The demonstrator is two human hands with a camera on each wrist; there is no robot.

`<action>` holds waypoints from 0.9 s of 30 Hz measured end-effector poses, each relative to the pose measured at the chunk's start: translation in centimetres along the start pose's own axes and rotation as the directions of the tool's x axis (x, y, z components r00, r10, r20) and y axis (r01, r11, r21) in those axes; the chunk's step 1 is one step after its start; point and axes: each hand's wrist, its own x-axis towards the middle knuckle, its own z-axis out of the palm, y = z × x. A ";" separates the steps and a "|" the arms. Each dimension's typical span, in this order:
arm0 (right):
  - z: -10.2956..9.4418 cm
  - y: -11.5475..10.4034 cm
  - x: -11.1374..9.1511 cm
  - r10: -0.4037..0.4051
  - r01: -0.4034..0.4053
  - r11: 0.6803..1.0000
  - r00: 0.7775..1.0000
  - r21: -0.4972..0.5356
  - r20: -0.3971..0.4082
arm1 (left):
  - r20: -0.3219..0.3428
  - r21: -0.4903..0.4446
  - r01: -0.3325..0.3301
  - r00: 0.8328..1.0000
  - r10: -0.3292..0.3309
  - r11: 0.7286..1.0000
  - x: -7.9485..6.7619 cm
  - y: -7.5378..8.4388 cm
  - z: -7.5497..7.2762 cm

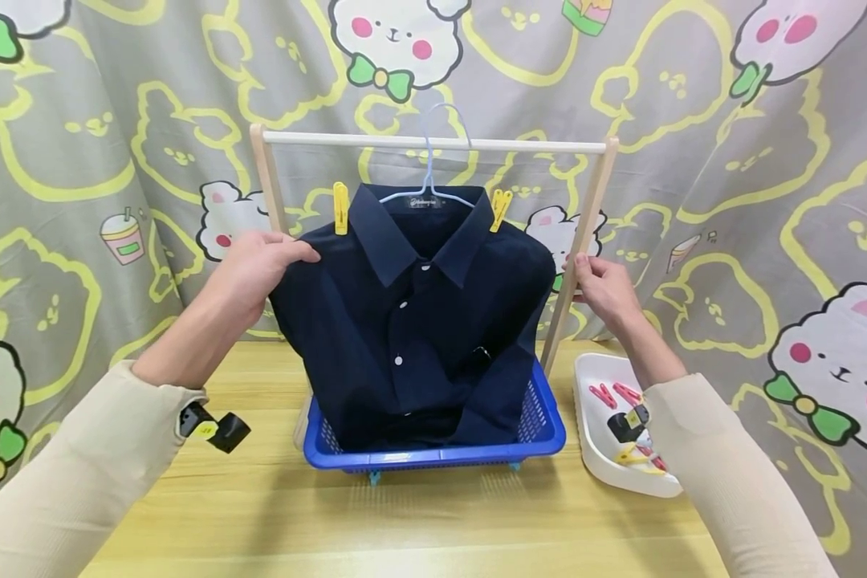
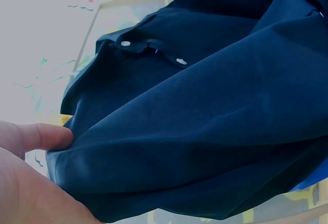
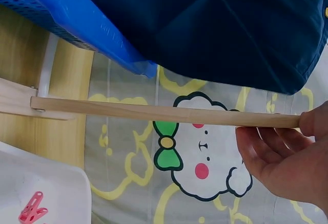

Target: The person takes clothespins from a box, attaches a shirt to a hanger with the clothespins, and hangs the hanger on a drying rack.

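Note:
A navy button-up shirt (image 1: 433, 321) hangs on a light blue hanger (image 1: 429, 181), hooked over the white rail of a small clothes rack (image 1: 347, 140). Yellow clothespins (image 1: 341, 209) sit on both shoulders beside the collar. My left hand (image 1: 263, 265) pinches the shirt at its shoulder on the left; the left wrist view shows the thumb on the cloth, the other fingers mostly hidden. With its thumb on one side and fingers on the other, my right hand (image 1: 605, 285) holds the rack's right wooden post (image 3: 169, 113). The shirt's lower part lies in a blue basket (image 1: 433, 458).
Right of the basket, a white tray (image 1: 585, 433) holds several red and yellow clothespins (image 1: 603, 395). All of this stands on a wooden table (image 1: 419, 522). A patterned curtain (image 1: 188, 96) closes off the back and sides, close behind the rack.

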 end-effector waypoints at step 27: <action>-0.1 0.0 0.0 0.003 -0.003 1.000 1.000 0.013 0.011 | -0.046 0.035 -0.005 0.999 0.007 0.999 0.7 0.2 0.1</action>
